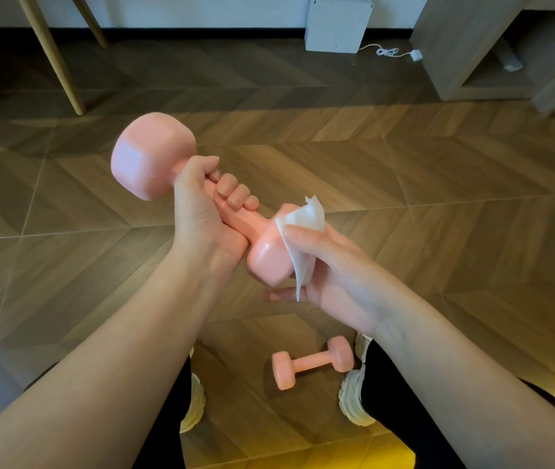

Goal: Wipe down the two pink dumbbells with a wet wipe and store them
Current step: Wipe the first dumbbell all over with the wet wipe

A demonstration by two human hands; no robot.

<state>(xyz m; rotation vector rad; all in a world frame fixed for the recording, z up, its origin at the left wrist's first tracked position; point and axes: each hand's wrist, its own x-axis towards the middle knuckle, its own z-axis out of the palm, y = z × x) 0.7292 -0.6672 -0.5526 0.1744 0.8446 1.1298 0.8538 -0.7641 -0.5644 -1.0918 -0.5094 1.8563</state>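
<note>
1. right now i count two pink dumbbells: one in my hands, one on the floor.
2. my left hand (206, 201) is wrapped tight around the bar of the held dumbbell (154, 157); its long axis runs from upper left, away from me, down to lower right, toward me.
3. my right hand (333, 275) presses the single white wipe (303, 228) against the near head, thumb on top of the wipe, fingers cupped under the head.
4. the second dumbbell (313, 362) lies flat on the wood floor (438, 184) between my two white shoes (353, 401), its axis running left-right with the right end tilted slightly away.
5. i can read no brand or writing on either one.
</note>
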